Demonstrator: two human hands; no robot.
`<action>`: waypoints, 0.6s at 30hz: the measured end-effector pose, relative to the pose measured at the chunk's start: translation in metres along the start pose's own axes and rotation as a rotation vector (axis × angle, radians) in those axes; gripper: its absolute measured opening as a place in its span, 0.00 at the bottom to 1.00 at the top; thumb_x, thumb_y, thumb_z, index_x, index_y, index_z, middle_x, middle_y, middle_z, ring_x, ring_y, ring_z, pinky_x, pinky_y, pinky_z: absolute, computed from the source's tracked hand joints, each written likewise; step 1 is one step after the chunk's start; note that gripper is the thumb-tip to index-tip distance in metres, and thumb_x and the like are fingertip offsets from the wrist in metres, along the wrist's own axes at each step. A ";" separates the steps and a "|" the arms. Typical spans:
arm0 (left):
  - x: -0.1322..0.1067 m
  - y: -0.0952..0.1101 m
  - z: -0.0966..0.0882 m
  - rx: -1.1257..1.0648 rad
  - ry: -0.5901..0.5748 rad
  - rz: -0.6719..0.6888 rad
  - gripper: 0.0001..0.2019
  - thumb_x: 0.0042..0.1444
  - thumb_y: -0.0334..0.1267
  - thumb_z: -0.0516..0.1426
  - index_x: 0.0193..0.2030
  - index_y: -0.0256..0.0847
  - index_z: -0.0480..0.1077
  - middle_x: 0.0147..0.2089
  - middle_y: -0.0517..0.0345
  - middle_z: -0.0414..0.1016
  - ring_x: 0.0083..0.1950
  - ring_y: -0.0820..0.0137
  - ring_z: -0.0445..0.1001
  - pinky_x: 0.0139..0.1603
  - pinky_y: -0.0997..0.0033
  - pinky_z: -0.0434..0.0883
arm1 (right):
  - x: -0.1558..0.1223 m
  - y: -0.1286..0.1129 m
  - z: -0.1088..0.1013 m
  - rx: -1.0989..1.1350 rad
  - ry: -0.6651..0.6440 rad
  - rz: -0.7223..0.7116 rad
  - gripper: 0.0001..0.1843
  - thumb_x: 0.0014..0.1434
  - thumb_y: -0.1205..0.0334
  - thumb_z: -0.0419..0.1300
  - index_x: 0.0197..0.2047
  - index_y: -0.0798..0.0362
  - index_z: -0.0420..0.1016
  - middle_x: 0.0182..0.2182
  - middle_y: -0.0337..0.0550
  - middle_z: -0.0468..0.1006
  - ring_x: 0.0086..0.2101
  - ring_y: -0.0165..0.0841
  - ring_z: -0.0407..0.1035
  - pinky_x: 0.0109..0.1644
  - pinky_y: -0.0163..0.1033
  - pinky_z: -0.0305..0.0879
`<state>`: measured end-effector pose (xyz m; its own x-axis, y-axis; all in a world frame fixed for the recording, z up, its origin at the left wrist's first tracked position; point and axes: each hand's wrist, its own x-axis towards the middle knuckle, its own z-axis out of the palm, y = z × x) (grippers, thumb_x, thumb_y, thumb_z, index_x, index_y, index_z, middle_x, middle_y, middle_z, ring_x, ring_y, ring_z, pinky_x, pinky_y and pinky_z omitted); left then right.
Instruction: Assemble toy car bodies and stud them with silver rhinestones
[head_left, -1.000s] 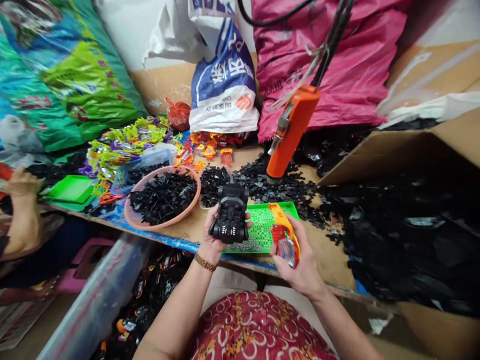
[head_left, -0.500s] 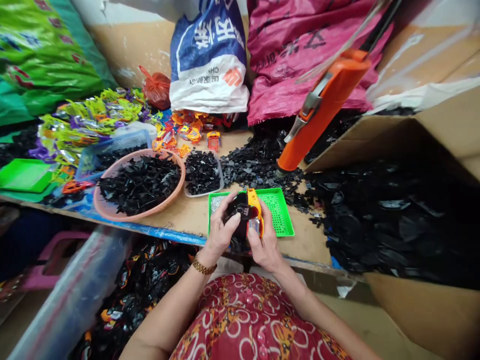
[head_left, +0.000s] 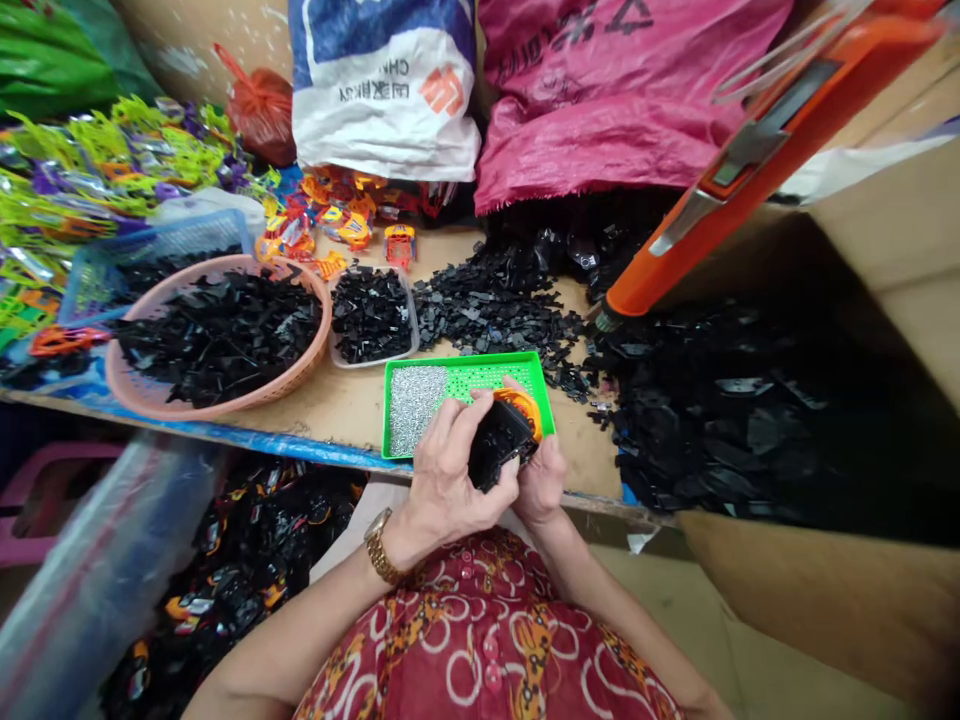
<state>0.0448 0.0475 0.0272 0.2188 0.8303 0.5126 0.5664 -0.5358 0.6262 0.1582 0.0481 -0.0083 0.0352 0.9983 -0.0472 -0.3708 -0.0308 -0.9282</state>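
Over the front of the green tray [head_left: 491, 358], both hands hold a toy car [head_left: 501, 445] with a black base and an orange-yellow body. My left hand [head_left: 446, 475] grips the black side, its thumb and fingers closed around it. On the other side, my right hand [head_left: 546, 480] closes on the orange body; some of its fingers are hidden behind the car. Small silvery screws [head_left: 414, 400] fill the tray's left part, and its right part has rows of holes.
An orange electric screwdriver [head_left: 720, 190] hangs at the right, tip near a heap of black plastic parts [head_left: 487, 310]. A pink basket [head_left: 319, 345] and a clear tub [head_left: 414, 330] of black parts stand left. A cardboard box [head_left: 795, 590] is at the right.
The toy car has been turned in the hands, so its black part faces up more. My left hand now covers more of it. The view has shifted, and more screws show in the tray.
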 end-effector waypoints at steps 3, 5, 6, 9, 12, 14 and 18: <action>-0.002 -0.001 0.001 0.049 -0.007 0.050 0.29 0.59 0.39 0.60 0.67 0.38 0.61 0.49 0.43 0.74 0.48 0.56 0.74 0.48 0.52 0.78 | 0.001 0.001 0.000 0.027 0.053 0.019 0.42 0.65 0.32 0.35 0.70 0.49 0.60 0.56 0.50 0.79 0.57 0.47 0.74 0.64 0.56 0.70; -0.003 -0.002 0.002 0.061 -0.009 0.079 0.29 0.59 0.39 0.59 0.67 0.38 0.60 0.50 0.41 0.75 0.49 0.55 0.75 0.47 0.53 0.79 | 0.001 0.004 -0.002 0.048 0.095 0.024 0.40 0.66 0.33 0.36 0.66 0.50 0.65 0.56 0.50 0.79 0.57 0.46 0.74 0.66 0.54 0.68; -0.003 -0.003 0.002 0.062 -0.010 0.092 0.29 0.60 0.39 0.59 0.67 0.38 0.60 0.50 0.41 0.75 0.49 0.55 0.76 0.47 0.53 0.79 | 0.001 0.006 -0.003 0.060 0.102 0.025 0.39 0.66 0.33 0.37 0.64 0.51 0.67 0.55 0.50 0.80 0.56 0.46 0.74 0.65 0.54 0.69; -0.004 -0.003 0.002 0.072 -0.013 0.104 0.28 0.60 0.39 0.59 0.66 0.37 0.61 0.51 0.39 0.77 0.49 0.54 0.77 0.46 0.54 0.79 | 0.000 0.009 -0.004 0.102 0.112 0.031 0.36 0.66 0.34 0.39 0.59 0.51 0.70 0.52 0.50 0.81 0.53 0.46 0.76 0.62 0.53 0.72; -0.005 -0.002 0.003 0.100 -0.021 0.086 0.27 0.59 0.39 0.59 0.65 0.36 0.62 0.49 0.39 0.77 0.47 0.54 0.78 0.45 0.53 0.80 | -0.001 0.009 -0.004 0.125 0.134 0.044 0.36 0.66 0.34 0.39 0.58 0.50 0.70 0.50 0.50 0.82 0.54 0.46 0.76 0.63 0.54 0.72; -0.005 -0.002 0.004 0.114 -0.013 0.085 0.28 0.59 0.40 0.59 0.65 0.36 0.62 0.49 0.39 0.78 0.47 0.54 0.78 0.46 0.53 0.80 | -0.001 0.009 -0.003 0.142 0.117 0.061 0.37 0.66 0.33 0.39 0.59 0.50 0.70 0.49 0.50 0.82 0.55 0.47 0.75 0.63 0.55 0.71; -0.003 -0.001 0.005 0.114 0.019 0.106 0.28 0.58 0.39 0.59 0.65 0.35 0.62 0.50 0.38 0.78 0.49 0.54 0.79 0.47 0.54 0.80 | -0.001 0.008 -0.004 0.209 0.046 0.095 0.37 0.65 0.32 0.41 0.59 0.50 0.71 0.46 0.49 0.83 0.53 0.48 0.77 0.60 0.55 0.75</action>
<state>0.0473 0.0463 0.0216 0.2682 0.7663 0.5839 0.6278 -0.5987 0.4974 0.1585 0.0470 -0.0172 0.0311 0.9879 -0.1521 -0.5582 -0.1091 -0.8225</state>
